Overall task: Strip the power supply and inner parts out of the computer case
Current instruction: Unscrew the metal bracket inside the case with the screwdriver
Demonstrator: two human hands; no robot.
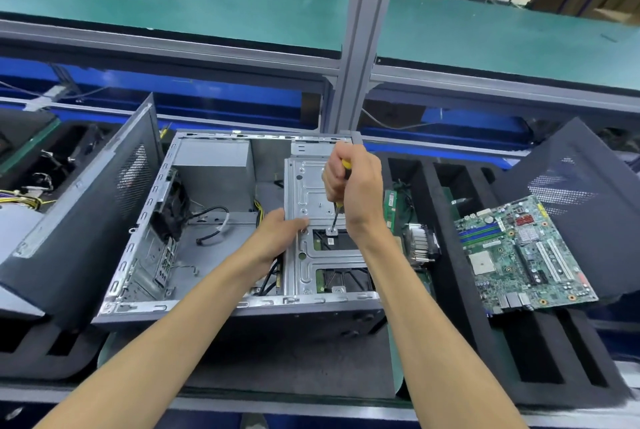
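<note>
The computer case (239, 304) lies on its side on the desk (291, 373), open face up, its long axis running left to right across the view. At its far left corner the grey power supply (213, 165) sits against the back wall, well apart from both hands. The case's right half is filled by the metal drive cage (311, 200), a flat stamped plate with cut-outs through which a drive (337, 241) shows.

The right hand (353, 186) has its grip clamped round a yellow-handled screwdriver (337, 212). The shaft runs steeply down and slightly toward the person, and the tip meets a small tab with a screw (331, 230) at the edge of the upper cut-out. The screw therefore lies directly below that fist, along the tool's own axis.

The left hand (277, 238) rests on the cage's left edge, fingers laid over the plate just beside the tab, apparently steadying it. Turning seems to need downward pressure along the shaft while the left hand holds the cage from shifting.
</note>
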